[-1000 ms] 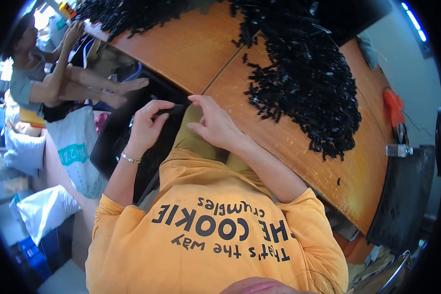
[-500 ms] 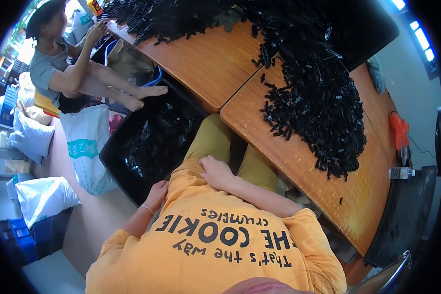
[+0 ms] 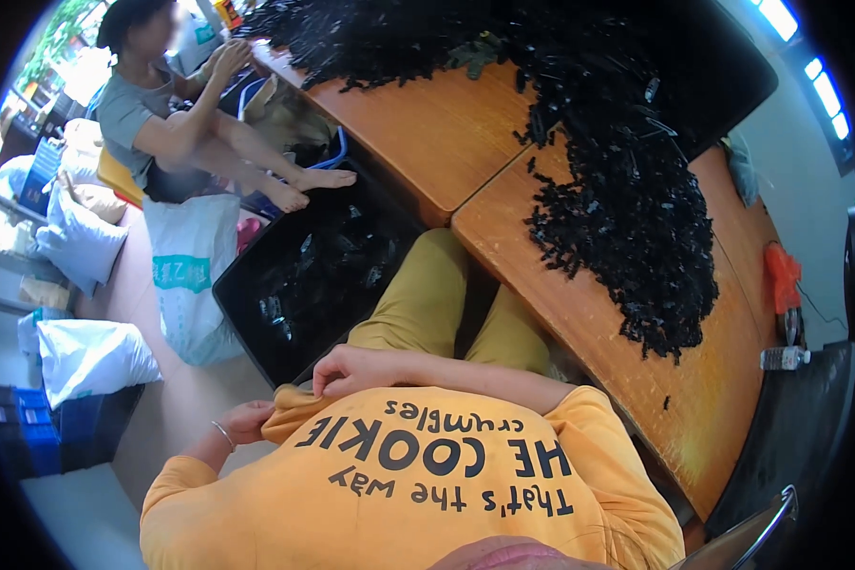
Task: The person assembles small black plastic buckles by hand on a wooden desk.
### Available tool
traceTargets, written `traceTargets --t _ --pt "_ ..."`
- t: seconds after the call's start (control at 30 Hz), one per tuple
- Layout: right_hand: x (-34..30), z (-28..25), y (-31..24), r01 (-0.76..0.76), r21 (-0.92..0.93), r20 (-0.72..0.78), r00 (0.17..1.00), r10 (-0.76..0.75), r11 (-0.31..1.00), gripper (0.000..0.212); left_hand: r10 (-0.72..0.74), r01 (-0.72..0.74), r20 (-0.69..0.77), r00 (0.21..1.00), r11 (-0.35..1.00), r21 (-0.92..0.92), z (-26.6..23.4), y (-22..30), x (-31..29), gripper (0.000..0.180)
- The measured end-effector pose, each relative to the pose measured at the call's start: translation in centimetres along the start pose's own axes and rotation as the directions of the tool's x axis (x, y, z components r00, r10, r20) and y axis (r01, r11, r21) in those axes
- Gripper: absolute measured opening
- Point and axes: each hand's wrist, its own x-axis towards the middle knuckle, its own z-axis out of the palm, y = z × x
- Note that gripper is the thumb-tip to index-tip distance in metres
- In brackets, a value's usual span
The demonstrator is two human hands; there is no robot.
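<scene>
I wear a yellow T-shirt (image 3: 465,503) with dark lettering, and its hem is drawn out to the left of my lap. At that hem my left hand (image 3: 249,421), with a bracelet on the wrist, is closed on the cloth. My right hand (image 3: 345,369) reaches across my waist and pinches the same edge a little farther right. Beyond both hands stands a large black tray (image 3: 337,252) with dark and shiny pieces in it. Olive trousers (image 3: 427,294) cover my legs, which extend toward the table.
Wooden tables (image 3: 541,256) run ahead and to the right, bearing a heap of small black parts (image 3: 627,237). A person (image 3: 152,114) sits at the far left, bare feet over the tray's edge. A white sack (image 3: 195,285) stands left; a plastic bottle (image 3: 784,358) lies right.
My right hand has moved left from my thigh to the shirt hem. The left hand has moved left and nearer, stretching the hem outward. The view has shifted slightly.
</scene>
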Motion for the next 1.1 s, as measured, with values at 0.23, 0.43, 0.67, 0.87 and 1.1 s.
traceTargets --t 0.23,0.43,0.67,0.87,1.1 --pt "-0.2 0.1 1.0 -0.174 0.037 0.085 0.982 0.171 0.984 0.021 0.021 0.056 -0.122 0.992 0.801 0.597 7.8 -0.9 3.7 0.052" --pt "-2.6 -0.2 5.0 -0.370 -0.249 -0.339 0.899 0.277 0.895 0.023 0.414 -0.304 0.028 0.910 0.619 0.724 12.1 2.0 5.5 0.040" --pt "-3.8 -1.1 2.8 -0.478 -0.421 -0.449 0.848 0.280 0.771 0.023 0.505 -0.327 0.045 0.862 0.487 0.810 13.4 3.6 6.4 0.039" --pt "-6.0 -2.5 3.9 -0.328 -0.404 -0.314 0.927 0.207 0.854 0.030 0.500 -0.372 0.026 0.866 0.608 0.701 13.2 3.7 6.8 0.033" --pt "-4.8 -1.0 8.5 -0.148 -0.514 -0.409 0.908 -0.090 0.845 0.025 0.505 -0.397 0.079 0.859 0.563 0.725 15.2 4.8 5.4 0.032"
